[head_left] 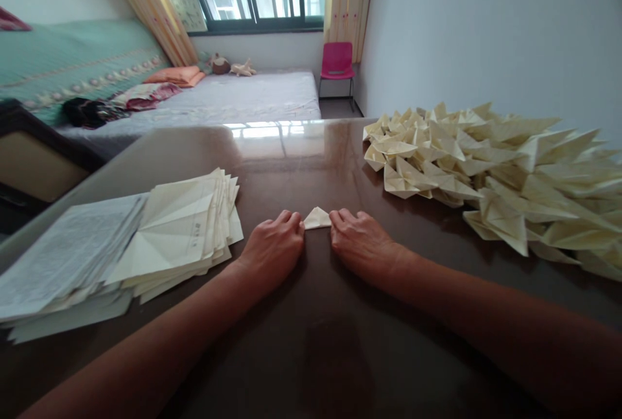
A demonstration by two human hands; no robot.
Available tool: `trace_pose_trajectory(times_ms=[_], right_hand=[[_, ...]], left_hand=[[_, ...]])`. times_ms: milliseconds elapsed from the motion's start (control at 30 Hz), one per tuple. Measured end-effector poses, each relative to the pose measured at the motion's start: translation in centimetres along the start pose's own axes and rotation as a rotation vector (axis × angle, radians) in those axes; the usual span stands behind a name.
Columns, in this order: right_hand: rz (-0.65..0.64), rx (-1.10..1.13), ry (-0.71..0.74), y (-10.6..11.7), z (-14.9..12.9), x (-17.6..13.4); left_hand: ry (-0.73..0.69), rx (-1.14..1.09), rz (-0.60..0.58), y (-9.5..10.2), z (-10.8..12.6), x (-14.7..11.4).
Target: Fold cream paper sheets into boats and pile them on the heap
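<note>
A small piece of folded cream paper (317,217) lies on the brown table, its visible middle rising to a blunt peak. My left hand (278,239) is closed on its left end, and my right hand (360,241) grips the right end. Both hands rest low against the tabletop with fingers curled, so the ends of the paper are hidden beneath them. To the left, nearest my left hand, is a stack of creased cream sheets (179,218). On the right spreads a big pile of folded cream paper boats (437,147).
Beside the cream sheets lies a stack of printed grey paper (72,250). The glossy brown table (301,166) ends before a bed (272,92) at the back. A pink chair (337,61) stands near the window, and a dark chair (43,160) is at the left edge.
</note>
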State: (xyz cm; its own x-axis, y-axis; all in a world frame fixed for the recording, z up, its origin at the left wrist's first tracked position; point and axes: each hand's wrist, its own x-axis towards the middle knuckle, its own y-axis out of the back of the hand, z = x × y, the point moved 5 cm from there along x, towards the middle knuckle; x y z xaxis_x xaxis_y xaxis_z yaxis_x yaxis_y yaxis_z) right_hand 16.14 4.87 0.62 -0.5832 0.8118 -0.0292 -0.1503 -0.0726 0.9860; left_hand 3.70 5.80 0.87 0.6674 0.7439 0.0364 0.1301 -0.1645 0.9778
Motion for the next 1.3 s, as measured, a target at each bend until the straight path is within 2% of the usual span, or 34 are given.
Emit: trace_pose_trajectory(times_ms=[100,167,267,333,467,567,667,733,900,1033,1300], right_hand=[[0.036,0.053,-0.049,0.5,1.5,0.2],[0.111,0.097,-0.085,0.9,2.3,0.4],[0.236,0.193,-0.028,0.7,2.7,1.0],[0.264,0.271,0.031,-0.1,2.8,1.4],[0.214,0.382,0.1,-1.3,3.2,2.0],[0.204,0.453,0.058,-1.3,3.7,1.9],[0.224,0.607,-0.036,-1.1,4.1,1.8],[0.239,0.713,-0.072,-1.2,4.0,1.9],[0.281,0.841,-0.025,-1.4,3.1,2.0],[0.338,0.714,0.032,-0.9,2.9,1.7],[0.205,0.8,0.177,-0.9,3.1,1.9]], left_hand=[[0.071,-0.099,0.076,-0.3,-1.0,-0.1],[0.117,-0.139,0.124,-0.5,-1.6,-0.1],[0.121,-0.176,0.159,-0.9,-1.7,0.0],[0.099,-0.213,0.172,-1.1,-1.6,0.0],[0.104,-0.306,0.208,-1.5,-2.1,0.2],[0.166,-0.434,0.258,-1.8,-2.8,0.4],[0.244,-0.638,0.296,-1.9,-3.4,0.6],[0.239,-0.78,0.285,-2.0,-3.2,0.7],[0.19,-1.135,0.276,-2.1,-2.3,0.8],[0.224,-1.159,0.285,-2.1,-2.5,0.8],[0.16,-1.155,0.3,-1.8,-2.2,0.9]])
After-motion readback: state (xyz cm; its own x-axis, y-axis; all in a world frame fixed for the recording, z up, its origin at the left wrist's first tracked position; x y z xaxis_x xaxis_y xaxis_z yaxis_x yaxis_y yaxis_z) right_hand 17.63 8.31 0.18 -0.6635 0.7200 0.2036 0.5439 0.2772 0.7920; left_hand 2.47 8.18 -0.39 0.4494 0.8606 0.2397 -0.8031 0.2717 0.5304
